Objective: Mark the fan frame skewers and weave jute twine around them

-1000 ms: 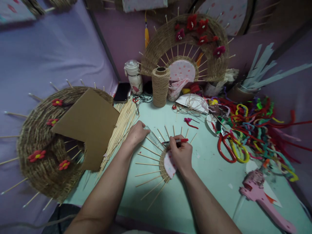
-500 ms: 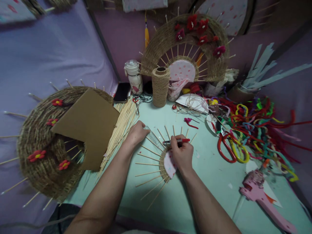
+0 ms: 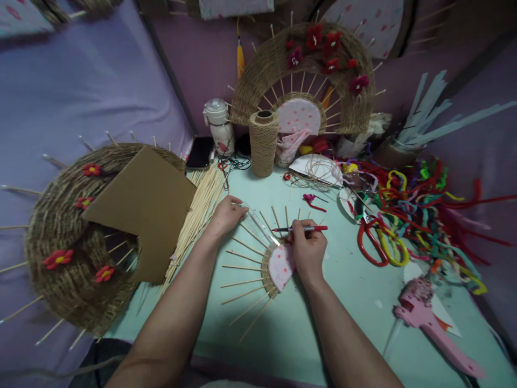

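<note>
My left hand (image 3: pixel 229 216) pinches the far end of a clear ruler (image 3: pixel 260 223), which lies slantwise among the sticks and reaches the woven band. A red-capped pen (image 3: pixel 309 228) is in my right hand (image 3: pixel 309 250), its tip pointing left and close to the ruler. Under both lies a small half-round piece (image 3: pixel 280 268) with a pink-dotted white centre, a twine-woven rim and thin sticks fanning outward. My right hand rests over its right side and hides part of it.
Left are a large woven fan (image 3: pixel 48 242), brown cardboard (image 3: pixel 149 210) and loose sticks (image 3: pixel 200 215). A twine spool (image 3: pixel 264 145) and a bottle (image 3: pixel 221 129) stand behind. Scissors (image 3: pixel 371 245), pipe cleaners (image 3: pixel 428 215) and a pink glue gun (image 3: pixel 436 328) lie right.
My right hand has shifted slightly right with the pen, and the pen tip has moved a little away from the sticks' base. My left hand still holds the ruler; the view shifted slightly.
</note>
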Demonstrator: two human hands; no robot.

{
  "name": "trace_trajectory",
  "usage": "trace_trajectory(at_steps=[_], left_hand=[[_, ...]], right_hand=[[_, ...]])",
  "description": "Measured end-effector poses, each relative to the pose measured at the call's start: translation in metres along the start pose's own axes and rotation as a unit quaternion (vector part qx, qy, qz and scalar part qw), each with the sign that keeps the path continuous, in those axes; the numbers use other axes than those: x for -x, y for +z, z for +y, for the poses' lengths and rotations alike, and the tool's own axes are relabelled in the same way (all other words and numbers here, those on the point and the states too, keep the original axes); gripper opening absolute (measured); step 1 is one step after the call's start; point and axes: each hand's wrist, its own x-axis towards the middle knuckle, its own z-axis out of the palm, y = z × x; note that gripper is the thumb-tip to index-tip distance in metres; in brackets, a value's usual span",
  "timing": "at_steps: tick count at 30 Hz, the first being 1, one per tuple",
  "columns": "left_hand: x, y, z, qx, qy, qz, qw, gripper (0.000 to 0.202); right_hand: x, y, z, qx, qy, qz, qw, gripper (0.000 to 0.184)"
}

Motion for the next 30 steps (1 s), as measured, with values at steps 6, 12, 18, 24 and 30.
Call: trace_trajectory(at_steps=[6,12,18,24,30], left_hand=[[0.000,0.003,0.001,-0.060,0.038,0.020,0.997,0.024],[-0.004,0.009,-0.006,-0.070,0.066,0.035,0.995,0.024],[-0.002,0.008,0.000,-0.101,0.068,0.054,0.991,0.022],[0.001,0.008,0.003,-0.126,0.076,0.058,0.987,0.025],[-0.001,0.012,-0.001,-0.127,0.084,0.052,0.987,0.028]], right_hand=[[-0.001,-0.001,0.002,-0.002,0.003,0.006,1.000,0.031],[-0.001,0.000,0.002,-0.010,0.013,0.002,1.000,0.030],[-0.001,-0.001,0.001,-0.016,0.010,-0.001,1.000,0.029],[0.000,-0.001,0.004,-0.022,0.013,-0.005,1.000,0.029],[0.000,0.000,0.002,-0.004,0.007,-0.001,1.000,0.029]])
